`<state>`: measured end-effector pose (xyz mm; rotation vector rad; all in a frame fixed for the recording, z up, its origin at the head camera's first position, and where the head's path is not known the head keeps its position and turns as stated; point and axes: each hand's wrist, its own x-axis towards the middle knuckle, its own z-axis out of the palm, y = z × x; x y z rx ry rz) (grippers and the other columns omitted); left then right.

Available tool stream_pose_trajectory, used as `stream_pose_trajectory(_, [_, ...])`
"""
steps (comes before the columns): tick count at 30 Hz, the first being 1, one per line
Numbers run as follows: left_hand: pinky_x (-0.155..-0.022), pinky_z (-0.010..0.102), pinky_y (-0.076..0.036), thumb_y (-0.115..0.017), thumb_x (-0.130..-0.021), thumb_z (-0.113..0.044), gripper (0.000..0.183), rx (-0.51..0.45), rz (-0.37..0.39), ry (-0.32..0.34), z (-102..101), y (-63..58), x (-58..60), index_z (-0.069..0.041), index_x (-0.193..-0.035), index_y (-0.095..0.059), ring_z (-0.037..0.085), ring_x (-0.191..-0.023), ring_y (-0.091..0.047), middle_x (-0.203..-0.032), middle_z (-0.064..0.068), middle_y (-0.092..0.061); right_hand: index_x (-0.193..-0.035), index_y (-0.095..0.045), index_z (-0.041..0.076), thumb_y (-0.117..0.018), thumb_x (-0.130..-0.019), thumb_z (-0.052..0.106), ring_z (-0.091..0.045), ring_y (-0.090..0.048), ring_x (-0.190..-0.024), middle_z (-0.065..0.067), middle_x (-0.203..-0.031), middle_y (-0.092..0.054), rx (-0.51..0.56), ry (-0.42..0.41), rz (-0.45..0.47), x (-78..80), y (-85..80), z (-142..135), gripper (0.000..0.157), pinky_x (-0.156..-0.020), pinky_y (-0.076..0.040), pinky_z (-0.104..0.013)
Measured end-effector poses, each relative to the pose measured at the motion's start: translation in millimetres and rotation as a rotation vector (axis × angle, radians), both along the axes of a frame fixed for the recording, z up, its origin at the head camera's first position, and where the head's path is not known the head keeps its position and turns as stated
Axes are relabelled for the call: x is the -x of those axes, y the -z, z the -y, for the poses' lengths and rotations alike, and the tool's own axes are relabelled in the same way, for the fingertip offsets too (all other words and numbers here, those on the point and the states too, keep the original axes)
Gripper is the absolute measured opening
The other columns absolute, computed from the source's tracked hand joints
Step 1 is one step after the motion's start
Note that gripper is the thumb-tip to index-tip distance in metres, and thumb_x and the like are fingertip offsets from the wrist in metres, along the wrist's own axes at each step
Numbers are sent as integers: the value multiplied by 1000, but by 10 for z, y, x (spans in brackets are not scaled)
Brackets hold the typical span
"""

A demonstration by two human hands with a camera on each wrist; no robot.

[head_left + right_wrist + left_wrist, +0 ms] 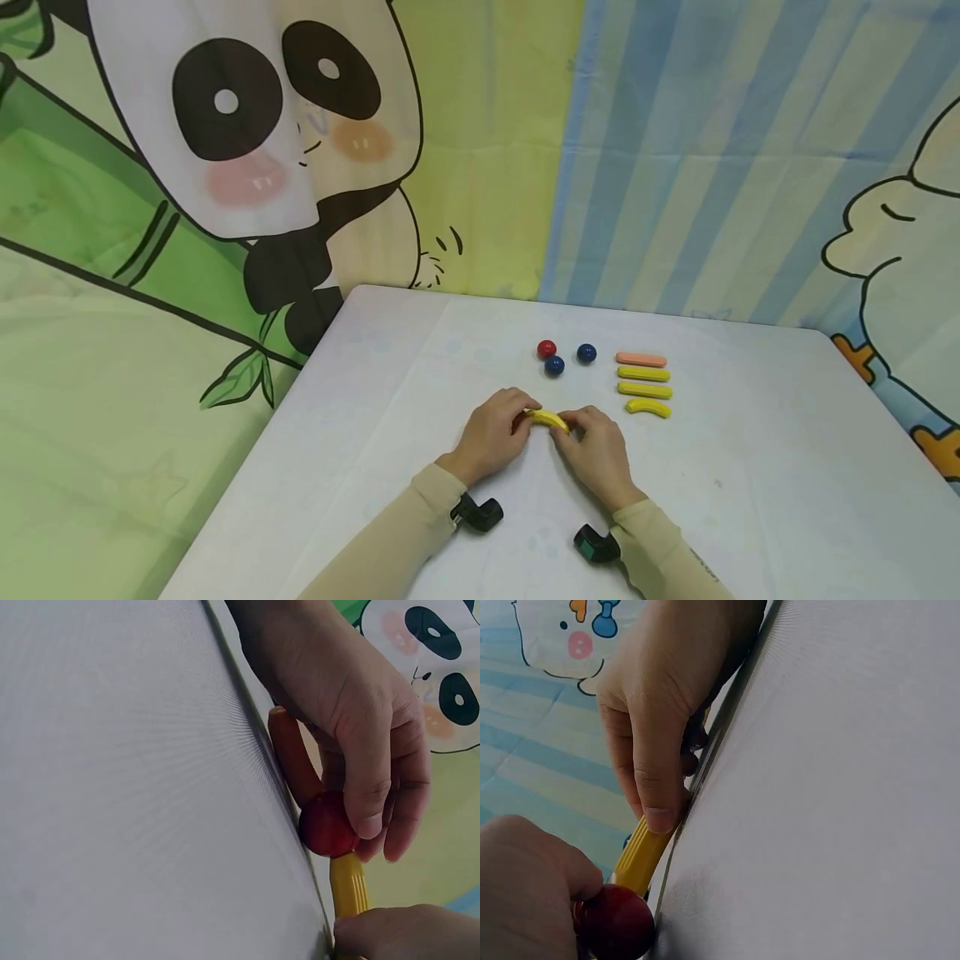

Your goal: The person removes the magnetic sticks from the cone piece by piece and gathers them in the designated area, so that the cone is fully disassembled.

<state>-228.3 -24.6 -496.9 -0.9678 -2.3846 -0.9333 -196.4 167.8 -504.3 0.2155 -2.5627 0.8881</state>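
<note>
Between both hands is a curved yellow rod (549,418), its ribbed side visible in the wrist views. One end meets a dark red ball (328,825), which my left hand (493,437) pinches between thumb and fingers. A curved orange rod (294,756) extends from the ball's other side, under the left palm; the head view hides it and this ball. My right hand (596,454) pinches the yellow rod near its other end. In the left wrist view, the right thumb (658,819) lies along the rod, close above the table.
Beyond the hands on the white table (787,467) lie a red ball (547,349) and two blue balls (587,353). To their right are a straight orange rod (641,359), two straight yellow rods (644,389) and a curved yellow rod (648,407). Printed cloth (487,150) hangs behind.
</note>
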Motion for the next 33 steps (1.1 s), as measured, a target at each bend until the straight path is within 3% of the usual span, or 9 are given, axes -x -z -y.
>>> stream_pose_trajectory(3, [-76,22,-50,-70,-89,-20,20,75,-20,-91,-4,8,4,-13,-108,-68,10,-88,-58,-100,-3,-64,-96,-76,8,-80,-79,18,-16,-53,-72,0,-82,-63,7,67,18,0,-6,-11,20,-66,-41,-34])
stream_pose_trajectory(8, [-77,25,-51,-72,-88,-33,31,133,45,-192,-13,28,8,-14,-112,-68,12,-89,-60,-102,-3,-65,-98,-74,7,-79,-80,18,-21,-55,-74,-3,-82,-63,28,130,58,-3,-27,-15,21,-71,-42,-37])
stream_pose_trajectory(19, [-79,28,-50,-72,-89,-32,31,149,57,-243,-11,17,8,-14,-114,-68,14,-90,-61,-102,-2,-66,-98,-74,8,-77,-83,22,-20,-55,-79,-3,-86,-64,26,117,105,-13,-44,-13,21,-75,-43,-37])
stream_pose_trajectory(27, [-78,29,-49,-73,-88,-24,30,84,84,-271,12,34,36,-14,-116,-67,14,-90,-59,-105,-1,-66,-99,-74,8,-75,-84,20,-21,-54,-79,-2,-87,-62,32,121,112,-14,-76,-50,19,-74,-43,-36])
stream_pose_trajectory(33, [-77,28,-48,-73,-88,-25,30,66,106,-278,7,50,36,-14,-116,-67,12,-87,-57,-103,-2,-66,-102,-74,8,-75,-86,19,-25,-59,-90,-6,-94,-64,31,105,93,-1,-70,-178,20,-82,-46,-42])
